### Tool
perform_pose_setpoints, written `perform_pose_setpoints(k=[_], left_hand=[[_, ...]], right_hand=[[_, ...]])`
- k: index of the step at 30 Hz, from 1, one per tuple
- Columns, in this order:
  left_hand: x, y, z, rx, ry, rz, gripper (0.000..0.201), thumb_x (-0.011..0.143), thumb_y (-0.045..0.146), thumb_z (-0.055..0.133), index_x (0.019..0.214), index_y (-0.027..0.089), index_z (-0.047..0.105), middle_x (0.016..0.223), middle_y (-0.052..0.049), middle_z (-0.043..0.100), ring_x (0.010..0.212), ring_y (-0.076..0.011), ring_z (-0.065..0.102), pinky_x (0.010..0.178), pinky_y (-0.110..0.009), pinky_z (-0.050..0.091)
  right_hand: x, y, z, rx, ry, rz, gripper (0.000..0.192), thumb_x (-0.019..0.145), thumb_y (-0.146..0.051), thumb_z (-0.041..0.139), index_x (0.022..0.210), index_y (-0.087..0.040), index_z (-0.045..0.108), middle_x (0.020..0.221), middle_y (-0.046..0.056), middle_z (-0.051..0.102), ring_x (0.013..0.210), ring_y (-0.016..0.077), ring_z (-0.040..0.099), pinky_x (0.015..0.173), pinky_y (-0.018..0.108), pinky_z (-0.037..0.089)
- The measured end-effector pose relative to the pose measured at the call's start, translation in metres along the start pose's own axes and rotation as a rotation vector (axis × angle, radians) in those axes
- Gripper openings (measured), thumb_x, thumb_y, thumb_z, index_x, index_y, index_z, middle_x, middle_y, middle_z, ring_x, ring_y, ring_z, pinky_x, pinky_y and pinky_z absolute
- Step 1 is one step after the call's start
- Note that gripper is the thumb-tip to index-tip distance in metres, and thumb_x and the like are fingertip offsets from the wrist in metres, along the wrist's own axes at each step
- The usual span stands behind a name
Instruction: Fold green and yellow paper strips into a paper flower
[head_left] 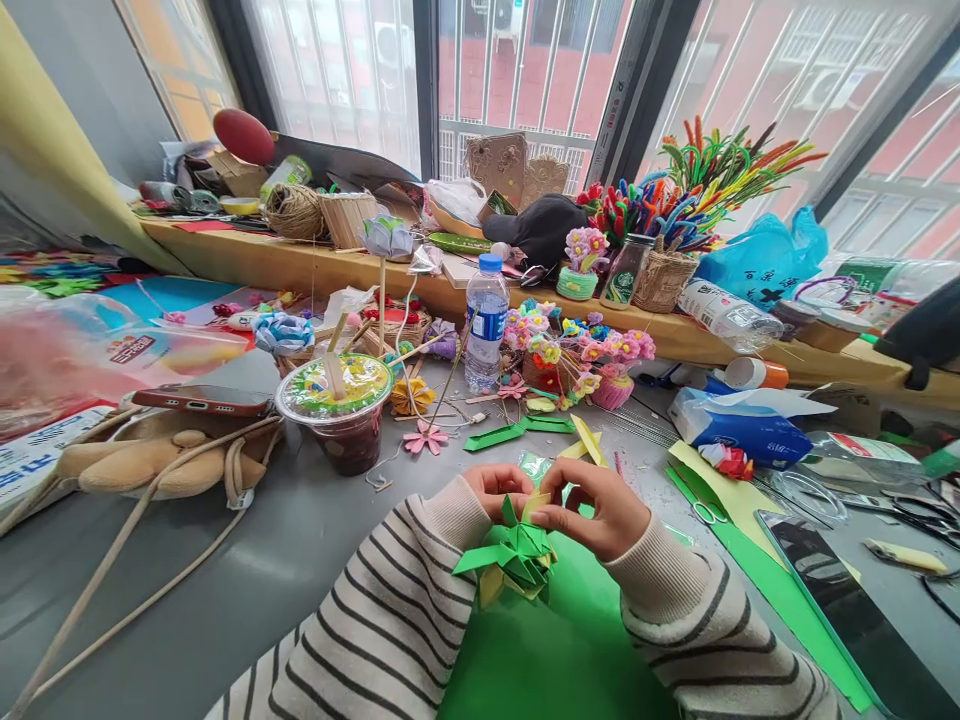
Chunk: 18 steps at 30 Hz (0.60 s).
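Observation:
A green and yellow folded-paper flower (521,555) with pointed petals is held up in front of me, above a green sheet (562,640). My left hand (495,488) is closed on its far side, partly hidden behind the green points. With thumb and forefinger, my right hand (600,505) pinches a yellow paper petal at the flower's top right. Just beyond my hands lie folded green paper strips (495,437) and yellow folded strips (587,442).
A lidded cup of dark drink (349,440) with a straw stands at left, near a beige bag (165,455) with a phone (202,400) on it. Behind stands a water bottle (487,325). At right are a tissue pack (739,425), a dark tablet-like device (855,610) and scissors (926,515).

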<state>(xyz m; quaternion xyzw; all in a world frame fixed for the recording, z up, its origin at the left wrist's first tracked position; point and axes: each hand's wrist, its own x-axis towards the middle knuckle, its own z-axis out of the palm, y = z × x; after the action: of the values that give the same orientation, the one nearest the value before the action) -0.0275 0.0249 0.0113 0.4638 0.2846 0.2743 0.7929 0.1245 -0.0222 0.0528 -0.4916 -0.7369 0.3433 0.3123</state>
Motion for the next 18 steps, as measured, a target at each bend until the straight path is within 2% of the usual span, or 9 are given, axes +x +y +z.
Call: perform_pose_setpoints(k=[5, 9, 14, 18], left_hand=[[0.001, -0.002, -0.001, 0.018, 0.061, -0.018, 0.039, 0.036, 0.034, 0.074, 0.056, 0.011, 0.05, 0.047, 0.004, 0.051, 0.04, -0.0048, 0.043, 0.041, -0.019, 0.028], [0.0, -0.001, 0.001, 0.044, 0.065, -0.011, 0.038, 0.039, 0.035, 0.073, 0.058, 0.011, 0.05, 0.048, 0.004, 0.049, 0.041, -0.004, 0.042, 0.041, -0.018, 0.027], [-0.001, 0.005, 0.004, -0.052, 0.042, -0.009, 0.036, 0.049, 0.035, 0.07, 0.072, 0.013, 0.054, 0.058, 0.003, 0.053, 0.046, -0.0037, 0.046, 0.044, -0.016, 0.032], [-0.001, 0.006, -0.002, -0.191, -0.001, -0.008, 0.047, 0.054, 0.052, 0.059, 0.082, 0.014, 0.056, 0.082, -0.006, 0.058, 0.068, -0.0132, 0.056, 0.06, -0.025, 0.042]], right_hand=[[0.003, 0.004, 0.002, 0.054, -0.016, 0.032, 0.02, 0.065, -0.033, 0.056, 0.066, -0.015, 0.05, 0.063, 0.001, 0.055, 0.057, 0.0097, 0.049, 0.05, 0.022, 0.039], [0.004, 0.006, 0.003, 0.137, -0.013, 0.068, 0.021, 0.064, -0.034, 0.057, 0.064, -0.015, 0.049, 0.06, -0.001, 0.052, 0.053, 0.0081, 0.048, 0.049, 0.021, 0.039], [0.004, 0.008, -0.003, 0.266, 0.134, 0.056, 0.024, 0.061, -0.037, 0.059, 0.061, -0.015, 0.049, 0.057, -0.002, 0.05, 0.051, 0.0064, 0.045, 0.045, 0.019, 0.038], [0.005, 0.014, -0.009, 0.209, 0.233, 0.081, 0.026, 0.061, -0.04, 0.058, 0.063, -0.016, 0.049, 0.06, 0.0, 0.053, 0.054, 0.0083, 0.049, 0.049, 0.022, 0.042]])
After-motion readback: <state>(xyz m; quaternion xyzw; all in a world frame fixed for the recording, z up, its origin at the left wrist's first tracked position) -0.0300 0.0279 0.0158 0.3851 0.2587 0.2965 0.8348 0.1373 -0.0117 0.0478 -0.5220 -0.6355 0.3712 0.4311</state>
